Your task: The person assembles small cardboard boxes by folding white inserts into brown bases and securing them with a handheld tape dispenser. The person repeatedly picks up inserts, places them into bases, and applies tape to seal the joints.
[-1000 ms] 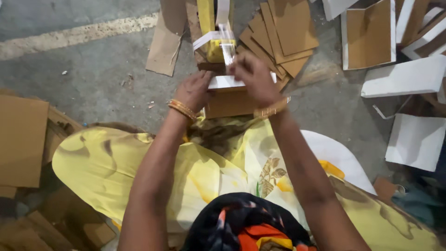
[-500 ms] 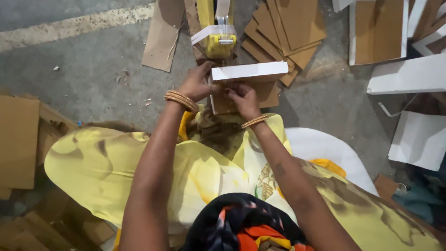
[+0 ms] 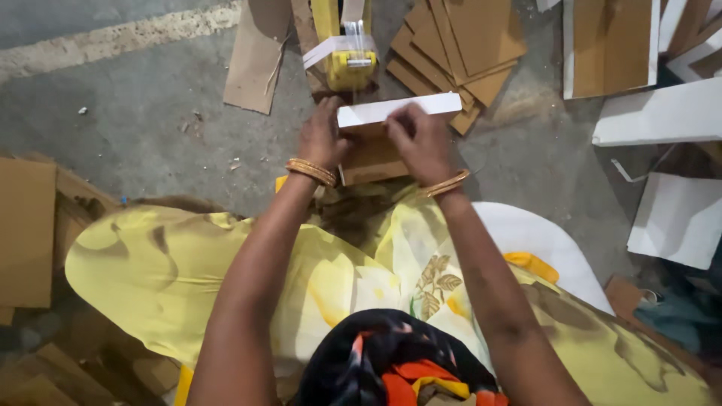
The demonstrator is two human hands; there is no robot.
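Box: small white-and-brown cardboard box (image 3: 380, 135), now pulled back from the yellow tape dispenser (image 3: 347, 56) toward the lap.
Left hand (image 3: 322, 139): gripping its left end.
Right hand (image 3: 421, 139): pressing its white top edge.
Around: cardboard sheets (image 3: 459, 45), grey floor (image 3: 135, 113).

Both arms are bare of sleeves. The left hand (image 3: 322, 139) and right hand (image 3: 423, 143) each wear gold bangles at the wrist. Below the bangles, a yellow floral garment (image 3: 301, 278) drapes the lap.
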